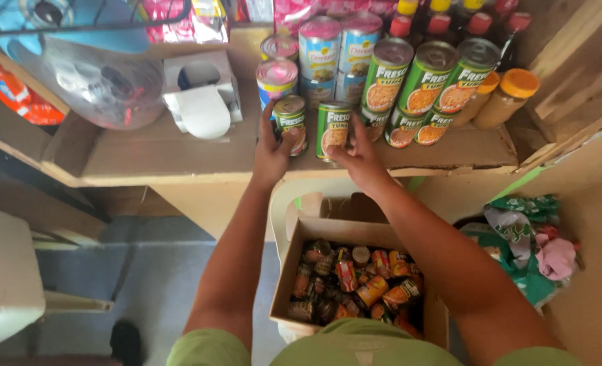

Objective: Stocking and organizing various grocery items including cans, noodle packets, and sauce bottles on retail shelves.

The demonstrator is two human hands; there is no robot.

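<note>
My left hand (271, 153) grips a small green-labelled can (290, 120) standing at the front of a cardboard-covered shelf (165, 154). My right hand (360, 157) holds a second green can (333, 129) just beside it, fingers along its right side and base. Behind them stand stacked green cans (423, 85) and pink-and-blue cans (320, 47). Below my arms sits an open cardboard box (314, 234) with several small orange and red cans (358, 288) lying loose inside.
Orange-capped jars (508, 97) and red-capped bottles (478, 26) stand at the shelf's right. A white tissue-like box (202, 91) and a clear plastic bag (101, 81) lie left. Crumpled green and pink bags (528, 237) sit lower right. Grey floor (145, 285) is lower left.
</note>
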